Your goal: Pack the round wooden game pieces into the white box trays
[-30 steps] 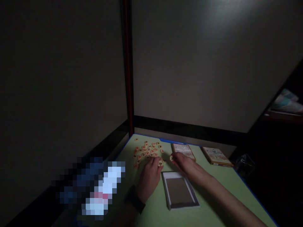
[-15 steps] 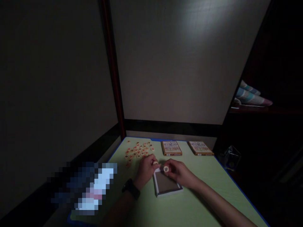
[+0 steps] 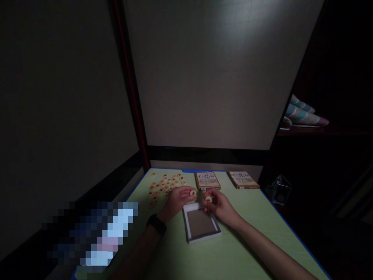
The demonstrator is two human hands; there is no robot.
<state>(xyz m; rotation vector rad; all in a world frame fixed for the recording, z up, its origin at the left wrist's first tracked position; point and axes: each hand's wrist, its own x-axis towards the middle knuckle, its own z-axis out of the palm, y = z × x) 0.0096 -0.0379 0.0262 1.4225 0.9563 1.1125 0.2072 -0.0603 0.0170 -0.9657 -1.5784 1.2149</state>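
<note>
My left hand (image 3: pixel 178 199) pinches a round Chinese chess piece (image 3: pixel 192 193) between thumb and fingers, its marked face showing a dark character. Close by on the right, my right hand (image 3: pixel 218 204) grips another chess piece (image 3: pixel 208 199). Both hands hover just over the far edge of a shallow open box (image 3: pixel 201 223) with white walls and a brown-grey bottom, in which no pieces show. Left of my hands, many loose chess pieces (image 3: pixel 161 184) with red or dark characters lie scattered on the green table (image 3: pixel 233 249).
Two flat printed boxes, one in the middle (image 3: pixel 208 180) and one to the right (image 3: pixel 243 179), lie along the table's back. Walls (image 3: pixel 201 85) stand behind and left. Striped cloth (image 3: pixel 305 112) rests on a shelf at right. A blurred patch (image 3: pixel 107 233) covers the left side.
My hands have turned and lifted slightly away from the box, each still with a chess piece. The left piece's face now shows. The whole view has shifted a little.
</note>
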